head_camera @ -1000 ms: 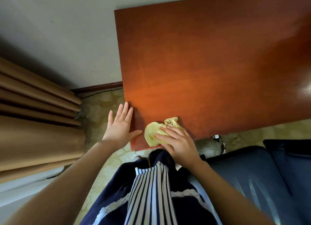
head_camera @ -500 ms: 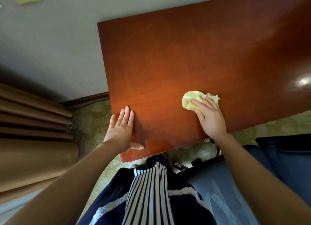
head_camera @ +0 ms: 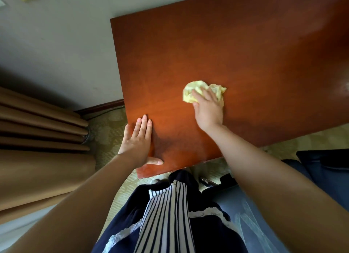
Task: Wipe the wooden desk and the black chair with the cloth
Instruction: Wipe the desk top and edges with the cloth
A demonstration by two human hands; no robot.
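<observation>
Hands: my right hand (head_camera: 208,109) presses the bunched yellow cloth (head_camera: 203,91) flat on the wooden desk (head_camera: 245,54), mid-surface; my left hand (head_camera: 137,141) lies open, bracing near the corner. Risk: cloth slipping from under loose fingers; black chair (head_camera: 311,177) unwiped

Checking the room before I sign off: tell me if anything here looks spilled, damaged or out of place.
Nothing stands out. The wooden desk top shows no spill or scratch, only glare at its right edge. The right hand presses the yellow cloth flat on it; the left hand rests open near the corner.
</observation>
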